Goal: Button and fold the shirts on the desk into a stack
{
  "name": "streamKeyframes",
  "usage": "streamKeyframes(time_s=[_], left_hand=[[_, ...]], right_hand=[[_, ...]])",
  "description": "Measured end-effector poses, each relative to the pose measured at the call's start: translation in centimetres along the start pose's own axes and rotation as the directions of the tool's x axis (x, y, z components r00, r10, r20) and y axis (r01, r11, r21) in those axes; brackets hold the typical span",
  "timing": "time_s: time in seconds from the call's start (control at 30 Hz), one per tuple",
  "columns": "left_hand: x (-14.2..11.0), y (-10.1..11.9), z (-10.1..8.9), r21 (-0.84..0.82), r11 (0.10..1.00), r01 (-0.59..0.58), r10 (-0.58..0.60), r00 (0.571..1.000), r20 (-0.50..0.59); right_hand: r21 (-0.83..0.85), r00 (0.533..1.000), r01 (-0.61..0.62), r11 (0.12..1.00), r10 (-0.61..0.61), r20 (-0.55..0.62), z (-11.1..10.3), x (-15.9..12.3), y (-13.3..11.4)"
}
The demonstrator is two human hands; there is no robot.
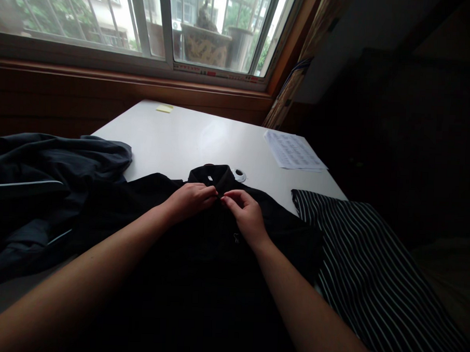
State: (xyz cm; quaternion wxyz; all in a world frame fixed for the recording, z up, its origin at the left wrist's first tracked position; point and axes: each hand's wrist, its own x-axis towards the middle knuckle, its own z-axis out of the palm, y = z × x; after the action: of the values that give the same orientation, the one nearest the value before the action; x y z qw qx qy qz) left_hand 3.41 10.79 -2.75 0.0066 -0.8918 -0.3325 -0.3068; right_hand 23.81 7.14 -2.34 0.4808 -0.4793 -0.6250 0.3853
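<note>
A black collared shirt (280, 214) lies spread on the white table, its collar (215, 174) toward the window. Just below the collar, my left hand (195, 196) pinches the front of the shirt, fingers closed. My right hand (246, 210) meets it there, thumb and forefinger pinched on the cloth at the neck opening. The fingertips nearly touch. Whether a button sits between them is too small and dark to tell. A small light mark shows on the shirt's chest beside my right wrist.
Dark blue-grey clothing (56, 160) is heaped at the left, and a striped cloth (371, 265) drapes over the right side. On the white table (174, 137) are printed sheets (294, 150), a yellow sticky note (164, 108) and a round cable-hole ring (240, 177). A window stands behind.
</note>
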Motion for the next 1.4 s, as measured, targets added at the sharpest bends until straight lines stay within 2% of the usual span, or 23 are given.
streamKeyframes(time_s=[0.13,0.33,0.57,0.77,0.9,1.0,1.17,1.4], left_hand=[[0.0,-0.1,-0.1,0.043,0.998,-0.049,0.049,0.999,-0.004],[0.1,0.3,-0.5,0.019,0.997,-0.077,0.078,0.995,-0.058],[-0.1,0.1,-0.4,-0.003,0.996,-0.087,0.087,0.992,-0.090],[0.0,0.1,-0.7,-0.181,0.983,0.017,-0.020,1.000,-0.015],[0.1,0.4,-1.2,-0.324,0.940,0.110,-0.112,0.994,0.015],[0.0,0.5,-1.5,-0.403,0.905,0.140,-0.137,0.990,0.036],[-0.1,0.2,-1.3,-0.425,0.890,0.164,-0.167,0.986,0.031],[-0.1,-0.2,-0.7,-0.404,0.897,0.182,-0.183,0.982,0.037]], right_hand=[[-0.131,0.999,0.032,0.991,-0.030,0.022,0.0,0.0,-0.2],[-0.249,0.985,0.172,0.953,-0.162,0.060,0.0,-0.1,-0.5],[-0.233,0.980,0.192,0.953,-0.173,0.099,-0.1,0.1,-0.4],[-0.215,0.986,0.156,0.964,-0.138,0.099,0.0,0.0,-0.6],[-0.221,0.989,0.141,0.965,-0.127,0.075,0.1,-0.1,-0.7],[-0.255,0.987,0.163,0.953,-0.153,0.058,0.1,-0.1,-0.8],[-0.254,0.977,0.213,0.943,-0.206,0.055,0.0,-0.2,-1.0],[-0.249,0.972,0.233,0.940,-0.221,0.077,0.1,-0.3,-0.9]])
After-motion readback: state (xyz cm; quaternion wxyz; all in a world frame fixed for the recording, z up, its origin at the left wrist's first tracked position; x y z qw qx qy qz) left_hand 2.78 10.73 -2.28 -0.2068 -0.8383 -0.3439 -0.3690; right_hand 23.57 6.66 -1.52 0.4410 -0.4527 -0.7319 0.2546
